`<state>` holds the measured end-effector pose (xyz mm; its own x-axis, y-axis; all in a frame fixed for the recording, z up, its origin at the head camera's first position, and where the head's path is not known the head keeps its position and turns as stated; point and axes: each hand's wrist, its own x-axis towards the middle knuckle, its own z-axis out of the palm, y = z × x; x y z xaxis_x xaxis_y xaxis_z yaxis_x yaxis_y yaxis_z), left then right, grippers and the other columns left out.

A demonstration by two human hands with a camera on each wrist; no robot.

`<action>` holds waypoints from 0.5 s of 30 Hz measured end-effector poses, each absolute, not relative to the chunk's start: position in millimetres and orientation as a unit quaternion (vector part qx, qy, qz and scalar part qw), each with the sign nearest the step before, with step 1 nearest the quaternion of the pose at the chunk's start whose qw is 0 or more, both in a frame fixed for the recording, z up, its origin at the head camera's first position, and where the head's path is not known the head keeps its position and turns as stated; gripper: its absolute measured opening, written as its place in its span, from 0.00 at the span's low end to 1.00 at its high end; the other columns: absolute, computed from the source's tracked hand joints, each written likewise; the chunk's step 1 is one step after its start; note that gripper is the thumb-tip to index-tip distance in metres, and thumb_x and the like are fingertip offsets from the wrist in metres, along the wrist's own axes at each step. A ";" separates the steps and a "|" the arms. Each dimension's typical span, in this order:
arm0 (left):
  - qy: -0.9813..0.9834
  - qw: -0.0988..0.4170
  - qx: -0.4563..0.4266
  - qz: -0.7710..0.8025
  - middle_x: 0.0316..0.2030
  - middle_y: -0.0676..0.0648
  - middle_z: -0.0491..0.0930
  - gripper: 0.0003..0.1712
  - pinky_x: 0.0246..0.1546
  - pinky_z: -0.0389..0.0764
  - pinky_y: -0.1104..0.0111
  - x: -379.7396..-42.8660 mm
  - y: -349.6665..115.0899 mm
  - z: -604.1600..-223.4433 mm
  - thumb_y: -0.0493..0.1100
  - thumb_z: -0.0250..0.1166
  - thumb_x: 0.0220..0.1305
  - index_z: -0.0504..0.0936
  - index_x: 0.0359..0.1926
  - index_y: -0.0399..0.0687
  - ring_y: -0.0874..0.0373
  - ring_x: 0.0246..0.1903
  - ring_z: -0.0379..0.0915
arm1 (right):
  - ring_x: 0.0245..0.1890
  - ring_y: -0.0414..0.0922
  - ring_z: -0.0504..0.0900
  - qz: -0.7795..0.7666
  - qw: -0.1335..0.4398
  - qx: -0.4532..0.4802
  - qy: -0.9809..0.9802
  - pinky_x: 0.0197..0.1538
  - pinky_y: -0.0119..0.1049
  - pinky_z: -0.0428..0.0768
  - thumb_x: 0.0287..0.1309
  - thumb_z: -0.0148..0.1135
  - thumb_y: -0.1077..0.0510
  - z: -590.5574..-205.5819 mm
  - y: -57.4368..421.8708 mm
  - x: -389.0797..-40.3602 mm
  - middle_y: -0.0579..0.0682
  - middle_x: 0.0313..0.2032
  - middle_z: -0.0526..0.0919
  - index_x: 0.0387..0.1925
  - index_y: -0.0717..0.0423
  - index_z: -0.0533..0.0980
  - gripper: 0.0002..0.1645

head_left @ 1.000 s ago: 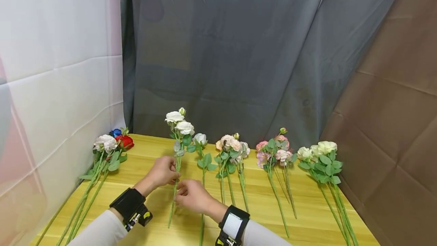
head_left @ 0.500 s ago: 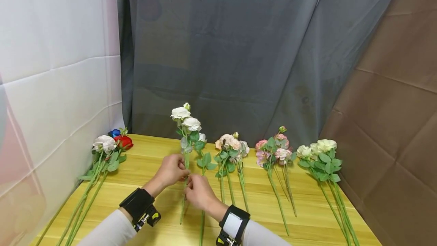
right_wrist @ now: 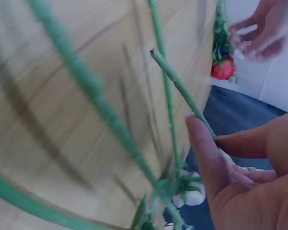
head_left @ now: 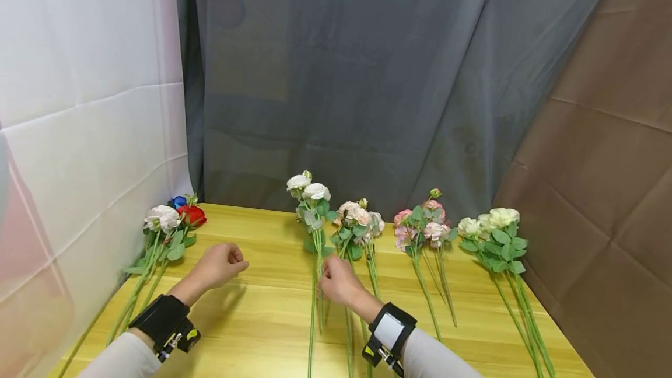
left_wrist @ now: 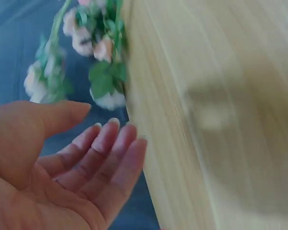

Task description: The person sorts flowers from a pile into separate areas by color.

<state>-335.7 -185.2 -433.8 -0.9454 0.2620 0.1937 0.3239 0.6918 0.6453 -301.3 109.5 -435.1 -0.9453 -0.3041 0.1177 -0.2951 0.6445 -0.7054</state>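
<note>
My right hand [head_left: 341,282] pinches the green stem of a white flower [head_left: 317,192] with two blooms and a bud, right of the table's middle. Thumb and forefinger meet on that stem [right_wrist: 182,89] in the right wrist view, its cut end sticking out beyond them. A second stem [head_left: 311,337] runs alongside it; its own white bloom is mostly hidden behind. Away to the left, my left hand [head_left: 219,264] hovers above the table with nothing in it, its fingers loosely bent and apart from the thumb in the left wrist view.
At left lie white, blue and red flowers [head_left: 192,216]. Right of my right hand are peach flowers [head_left: 361,216], then pink ones [head_left: 436,232], and cream ones [head_left: 503,217] at far right. The wooden table [head_left: 252,331] ends at a grey curtain [head_left: 336,74].
The white two-bloom flower has moved right and lower, now beside the other white stem. My left hand has let go of it and moved left; my right hand has shifted right with it.
</note>
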 end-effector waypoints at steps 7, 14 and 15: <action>-0.922 0.035 -0.140 -0.358 0.24 0.49 0.79 0.08 0.24 0.75 0.64 -328.8 -206.3 -433.3 0.39 0.68 0.65 0.80 0.31 0.40 0.58 0.23 0.76 | 0.04 0.35 0.56 -0.340 0.044 -0.137 0.929 0.16 0.29 0.51 0.54 0.49 0.77 -452.0 113.6 -306.3 0.37 0.07 0.48 0.14 0.43 0.47 0.33; -0.947 0.043 -0.107 -0.300 0.21 0.52 0.70 0.12 0.24 0.65 0.66 -325.1 -233.6 -432.1 0.38 0.67 0.63 0.75 0.24 0.43 0.58 0.22 0.65 | 0.06 0.36 0.53 -0.287 0.060 -0.112 0.950 0.14 0.29 0.56 0.58 0.52 0.76 -467.5 101.3 -307.3 0.37 0.08 0.49 0.13 0.46 0.58 0.28; -0.951 0.044 -0.098 -0.288 0.19 0.53 0.66 0.14 0.24 0.63 0.67 -324.8 -239.9 -432.5 0.38 0.66 0.63 0.72 0.22 0.45 0.58 0.21 0.62 | 0.07 0.36 0.51 -0.282 0.058 -0.110 0.951 0.14 0.30 0.55 0.58 0.53 0.76 -469.2 99.6 -306.9 0.38 0.08 0.50 0.13 0.47 0.61 0.27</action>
<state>-324.8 -239.9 -432.5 -0.9769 0.1620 0.1395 0.2122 0.8144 0.5401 -306.9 99.6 -469.2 -0.9689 -0.2425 -0.0485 -0.1767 0.8162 -0.5500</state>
